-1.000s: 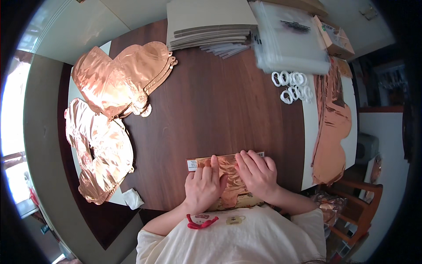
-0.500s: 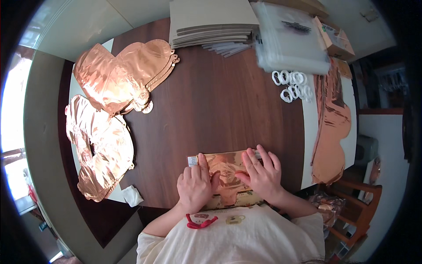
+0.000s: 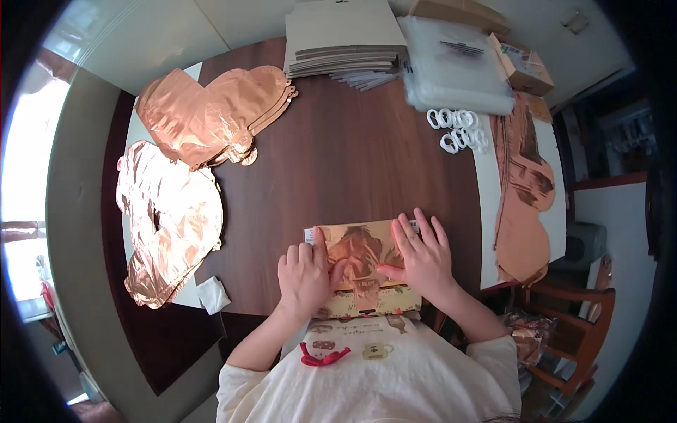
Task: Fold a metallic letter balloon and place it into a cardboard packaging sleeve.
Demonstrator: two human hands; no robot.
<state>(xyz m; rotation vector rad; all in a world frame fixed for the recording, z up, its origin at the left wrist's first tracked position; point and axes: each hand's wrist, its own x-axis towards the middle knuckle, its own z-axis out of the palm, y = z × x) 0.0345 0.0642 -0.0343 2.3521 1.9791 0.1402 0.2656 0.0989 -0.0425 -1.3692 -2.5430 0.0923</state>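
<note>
A folded copper-coloured foil balloon (image 3: 358, 248) lies flat on a patterned card (image 3: 374, 302) at the table's near edge, close to my shirt. My left hand (image 3: 305, 276) rests on its left side, with index finger and thumb stretched over the foil and the other fingers bent. On the right side my right hand (image 3: 425, 257) lies with fingers spread and thumb pointing inward across the foil. Both hands press from above and grasp nothing. Small white printed patches show at the card's two far corners. The foil's middle is creased and shiny.
Flat copper foil balloons lie in an upper stack (image 3: 211, 113) and a lower stack (image 3: 173, 218) at left. Grey boards (image 3: 345, 35), clear plastic bags (image 3: 455, 67) and white ribbon rolls (image 3: 458, 130) sit far back. More foil (image 3: 522, 240) lies right, near a wooden chair (image 3: 592, 310).
The view has shifted slightly, so the card and hands appear higher and more of the card's near edge shows. Both hands stay on the foil, which looks flatter in the middle.
</note>
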